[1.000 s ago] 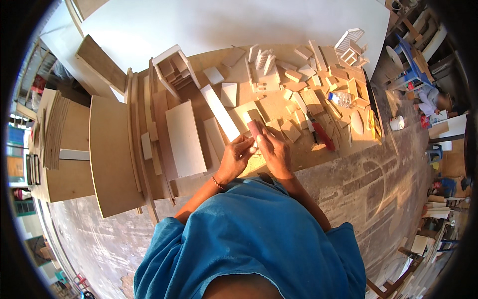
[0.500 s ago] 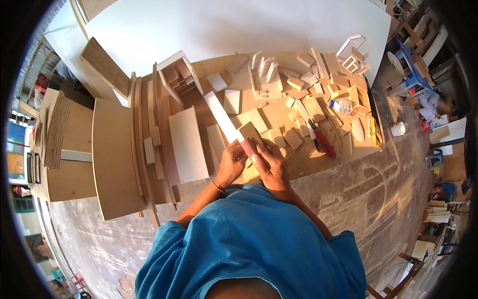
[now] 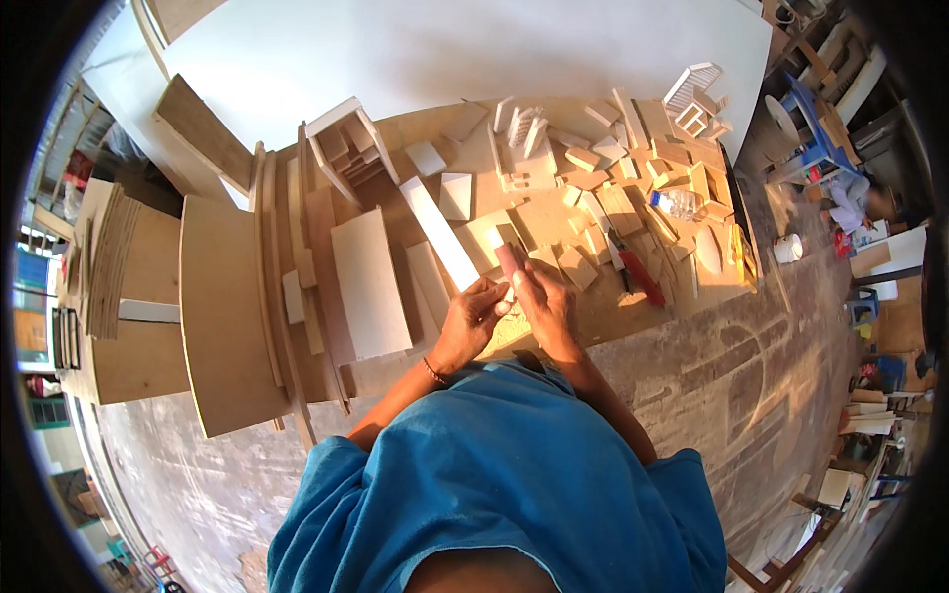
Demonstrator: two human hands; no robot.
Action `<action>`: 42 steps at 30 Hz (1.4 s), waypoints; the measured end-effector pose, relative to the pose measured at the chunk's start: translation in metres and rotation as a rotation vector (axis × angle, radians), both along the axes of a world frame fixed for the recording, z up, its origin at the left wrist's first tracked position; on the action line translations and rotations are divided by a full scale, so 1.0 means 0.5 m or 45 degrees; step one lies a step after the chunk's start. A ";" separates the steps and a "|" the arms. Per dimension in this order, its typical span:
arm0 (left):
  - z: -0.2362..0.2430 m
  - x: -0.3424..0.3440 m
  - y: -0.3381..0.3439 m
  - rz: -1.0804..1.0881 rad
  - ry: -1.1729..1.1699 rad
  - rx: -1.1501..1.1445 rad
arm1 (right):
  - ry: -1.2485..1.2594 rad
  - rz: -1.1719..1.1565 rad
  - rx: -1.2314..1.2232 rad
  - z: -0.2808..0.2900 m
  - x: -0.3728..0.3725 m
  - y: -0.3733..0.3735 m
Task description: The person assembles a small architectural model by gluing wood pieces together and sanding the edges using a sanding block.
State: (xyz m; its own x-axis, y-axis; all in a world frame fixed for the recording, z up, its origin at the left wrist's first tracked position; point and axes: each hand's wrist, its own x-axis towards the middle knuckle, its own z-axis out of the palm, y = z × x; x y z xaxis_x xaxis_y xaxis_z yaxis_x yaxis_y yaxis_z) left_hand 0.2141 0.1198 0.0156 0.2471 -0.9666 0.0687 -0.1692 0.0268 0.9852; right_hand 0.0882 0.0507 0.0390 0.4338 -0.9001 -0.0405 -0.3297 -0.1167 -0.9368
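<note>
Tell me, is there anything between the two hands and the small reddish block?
Nothing visible. The left hand and the right hand both already touch the small reddish block, which sticks up from between them above the board.

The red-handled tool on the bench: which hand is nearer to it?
Right. The right hand is just left of the red-handled tool, with a short gap of bench between. The left hand sits farther left, beyond the right hand.

Woodworking shop — offcuts (image 3: 583, 158), boards (image 3: 222, 306)
</note>
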 end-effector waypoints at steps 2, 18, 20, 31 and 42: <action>-0.005 0.001 -0.001 -0.017 -0.045 0.041 | -0.032 -0.015 -0.251 -0.022 0.005 0.003; -0.028 0.010 -0.009 0.070 -0.020 -0.140 | -0.049 0.029 -0.374 -0.004 0.003 0.035; -0.003 0.002 0.003 -0.038 -0.065 0.003 | 0.021 -0.037 -0.276 -0.014 0.005 0.008; -0.024 0.001 0.000 -0.060 -0.030 0.017 | -0.098 -0.038 -0.133 -0.023 0.003 0.007; -0.016 -0.001 -0.001 0.034 -0.140 -0.029 | 0.031 -0.027 -0.316 -0.014 0.007 0.007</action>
State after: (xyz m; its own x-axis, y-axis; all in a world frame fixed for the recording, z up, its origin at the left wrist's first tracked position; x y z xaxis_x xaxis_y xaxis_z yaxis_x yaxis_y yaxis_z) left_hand 0.2139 0.1193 0.0074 0.2627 -0.9576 0.1185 -0.2771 0.0427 0.9599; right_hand 0.0917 0.0541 0.0321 0.4164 -0.8926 0.1728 -0.3567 -0.3353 -0.8720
